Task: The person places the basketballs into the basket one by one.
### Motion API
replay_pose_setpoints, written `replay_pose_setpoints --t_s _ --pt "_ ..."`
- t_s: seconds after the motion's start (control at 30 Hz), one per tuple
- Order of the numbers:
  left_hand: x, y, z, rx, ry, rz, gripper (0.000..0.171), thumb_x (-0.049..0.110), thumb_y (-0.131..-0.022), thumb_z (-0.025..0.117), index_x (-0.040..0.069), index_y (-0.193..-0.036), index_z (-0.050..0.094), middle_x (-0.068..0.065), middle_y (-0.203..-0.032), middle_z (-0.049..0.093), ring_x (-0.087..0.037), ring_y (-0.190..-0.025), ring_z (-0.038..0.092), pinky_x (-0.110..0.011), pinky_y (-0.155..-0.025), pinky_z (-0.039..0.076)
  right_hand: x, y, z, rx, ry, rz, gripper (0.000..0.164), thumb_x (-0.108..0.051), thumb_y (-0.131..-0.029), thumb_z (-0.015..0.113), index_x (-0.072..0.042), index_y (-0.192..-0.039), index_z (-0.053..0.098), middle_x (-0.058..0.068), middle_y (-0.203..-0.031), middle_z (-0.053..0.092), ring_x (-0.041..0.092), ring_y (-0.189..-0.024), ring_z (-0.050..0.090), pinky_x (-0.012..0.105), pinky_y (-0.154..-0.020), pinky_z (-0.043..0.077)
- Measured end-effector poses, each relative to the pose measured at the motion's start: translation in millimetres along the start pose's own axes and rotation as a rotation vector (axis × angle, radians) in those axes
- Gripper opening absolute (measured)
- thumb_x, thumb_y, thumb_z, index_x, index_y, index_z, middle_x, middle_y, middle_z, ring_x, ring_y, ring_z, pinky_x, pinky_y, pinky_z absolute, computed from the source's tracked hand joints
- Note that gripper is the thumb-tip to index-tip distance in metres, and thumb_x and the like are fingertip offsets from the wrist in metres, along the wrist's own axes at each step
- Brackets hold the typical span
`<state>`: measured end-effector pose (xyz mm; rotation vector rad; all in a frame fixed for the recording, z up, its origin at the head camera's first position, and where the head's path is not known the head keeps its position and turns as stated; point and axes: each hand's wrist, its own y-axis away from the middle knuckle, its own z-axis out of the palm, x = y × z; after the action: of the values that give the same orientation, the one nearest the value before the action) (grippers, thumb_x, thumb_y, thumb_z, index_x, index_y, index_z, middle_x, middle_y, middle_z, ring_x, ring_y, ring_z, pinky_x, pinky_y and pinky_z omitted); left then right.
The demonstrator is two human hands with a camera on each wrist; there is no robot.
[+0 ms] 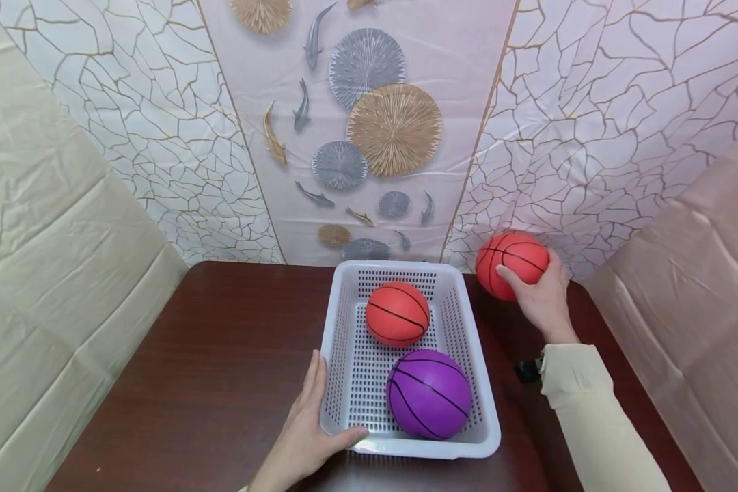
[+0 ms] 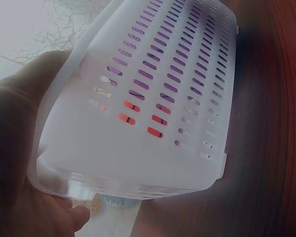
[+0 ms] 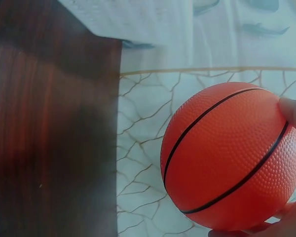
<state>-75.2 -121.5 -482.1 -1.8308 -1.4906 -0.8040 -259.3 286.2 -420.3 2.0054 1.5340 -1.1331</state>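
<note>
A white plastic basket (image 1: 486,424) with slotted walls stands on the dark wooden table. Inside it are a red toy basketball (image 1: 398,314) toward the back and a larger purple basketball (image 1: 429,395) at the front right. My left hand (image 1: 304,427) holds the basket's front left corner, thumb over the front rim and fingers along the left side. In the left wrist view, purple and red show through the slots of the basket (image 2: 113,148). My right hand (image 1: 544,297) grips another red basketball (image 1: 510,265) above the table's back right, thumb across its near side; the right wrist view shows this ball (image 3: 229,158) close up.
The brown table (image 1: 234,369) extends left of the basket. Behind it hangs a patterned cloth (image 1: 369,205) with fish and round motifs; beige cloth walls (image 1: 682,307) close in both sides. A dark watch (image 1: 529,370) is on my right wrist.
</note>
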Motion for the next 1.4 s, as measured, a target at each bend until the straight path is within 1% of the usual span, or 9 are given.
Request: replay_pose_setpoints --t_s 0.2,0.4,0.63,0.97,1.13,1.27,1.4 --pt "0.9 -0.6 -0.1 -0.008 0.002 -0.001 0.125 0.067 -0.068 0.076 0.017 -0.158 0.005 0.013 -0.162 -0.005 -0.041 -0.141 0.019 -0.069 -0.103 0.024 -12.7 2.9 -0.2 0.005 -0.033 -0.041 0.108 -0.064 -0.080 0.065 -0.015 -0.156 0.006 0.021 -0.149 0.024 0.039 -0.134 0.028 0.064 -0.094 0.041" --pt "0.4 -1.5 0.3 -0.004 0.000 0.009 0.124 0.065 -0.069 0.077 0.016 -0.158 0.005 0.010 -0.162 -0.005 -0.042 -0.141 0.020 -0.070 -0.102 0.024 -25.5 8.0 1.0 0.014 -0.054 -0.085 0.105 -0.062 -0.079 0.068 -0.016 -0.155 0.011 0.019 -0.149 0.026 0.037 -0.132 0.031 0.063 -0.094 0.043" --pt "0.6 -1.5 -0.5 -0.012 0.005 -0.011 0.125 0.067 -0.068 0.076 0.019 -0.158 0.004 0.013 -0.162 -0.005 -0.040 -0.142 0.018 -0.069 -0.104 0.023 -43.1 12.8 5.1 0.018 -0.035 -0.135 0.104 -0.062 -0.079 0.069 -0.016 -0.155 0.014 0.019 -0.146 0.030 0.037 -0.131 0.033 0.063 -0.093 0.043" --pt "0.7 -0.5 -0.3 -0.012 0.002 -0.011 0.124 0.066 -0.068 0.076 0.018 -0.158 0.004 0.013 -0.162 -0.006 -0.041 -0.142 0.018 -0.070 -0.103 0.024 -59.7 22.6 17.9 -0.035 -0.062 -0.202 0.102 -0.060 -0.080 0.069 -0.016 -0.154 0.016 0.018 -0.147 0.029 0.038 -0.127 0.038 0.061 -0.091 0.046" --pt "0.4 -0.5 -0.5 -0.010 0.007 -0.006 0.125 0.068 -0.068 0.075 0.017 -0.157 0.004 0.012 -0.162 -0.006 -0.042 -0.142 0.017 -0.070 -0.103 0.023 -67.7 25.5 23.8 -0.041 -0.074 -0.252 0.098 -0.058 -0.081 0.069 -0.016 -0.154 0.018 0.017 -0.144 0.030 0.038 -0.124 0.041 0.060 -0.090 0.046" --pt "0.0 -0.6 -0.2 -0.012 0.012 0.001 0.125 0.067 -0.069 0.075 0.017 -0.157 0.003 0.012 -0.162 -0.006 -0.041 -0.142 0.016 -0.070 -0.103 0.023 -72.1 28.3 24.5 -0.069 -0.086 -0.297 0.090 -0.054 -0.085 0.067 -0.012 -0.152 0.024 0.019 -0.140 0.033 0.037 -0.125 0.041 0.058 -0.095 0.044" --pt "0.1 -0.5 -0.3 -0.012 0.011 0.010 0.124 0.067 -0.069 0.076 0.017 -0.158 0.004 0.013 -0.162 -0.006 -0.040 -0.142 0.016 -0.068 -0.104 0.024 -77.4 31.7 20.7 -0.094 -0.122 -0.351 0.082 -0.049 -0.090 0.065 -0.010 -0.151 0.026 0.019 -0.141 0.033 0.034 -0.131 0.035 0.056 -0.102 0.035"
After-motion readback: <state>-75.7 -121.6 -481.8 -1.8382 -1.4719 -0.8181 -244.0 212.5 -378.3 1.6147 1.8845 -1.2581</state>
